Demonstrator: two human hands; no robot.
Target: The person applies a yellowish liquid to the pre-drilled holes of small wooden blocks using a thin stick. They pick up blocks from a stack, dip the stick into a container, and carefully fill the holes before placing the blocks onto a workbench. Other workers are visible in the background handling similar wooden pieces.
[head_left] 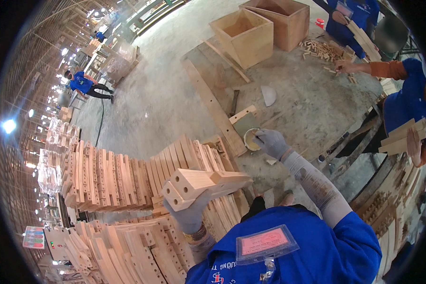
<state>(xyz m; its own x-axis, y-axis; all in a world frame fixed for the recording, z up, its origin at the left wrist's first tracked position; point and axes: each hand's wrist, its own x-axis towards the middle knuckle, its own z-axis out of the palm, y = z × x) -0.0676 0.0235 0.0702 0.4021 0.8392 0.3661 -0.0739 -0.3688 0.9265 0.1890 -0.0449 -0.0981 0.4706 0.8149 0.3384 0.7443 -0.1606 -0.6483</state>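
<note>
Head view, looking down over a blue work shirt with a pink badge in a clear sleeve point(266, 243). The left hand point(190, 213), in a grey glove, is closed around the lower end of a pale wooden block point(204, 185), held up level; its square end face shows two round drilled holes. The right hand point(270, 142), also grey-gloved and with a grey sleeve up the forearm, reaches forward and pinches a thin stick, its tip in a small round tin point(252, 139) of pale paste. The tin stands on the concrete floor point(156, 94) beside a long flat plank point(213, 106) with a row of holes.

Below and left of the held block, stacks of similar drilled wooden pieces point(118, 177) crowd close, rough-sawn and light in colour, and more lie heaped at the lower left point(123, 255). Two open plywood boxes point(251, 31) stand at the far side, with a scatter of small dowels point(323, 49) to their right. Other people's arms in blue and orange sleeves point(388, 69) work at the upper right edge. Another person in blue point(83, 84) crouches far off on the left. The open floor stretches between the stacks and the boxes.
</note>
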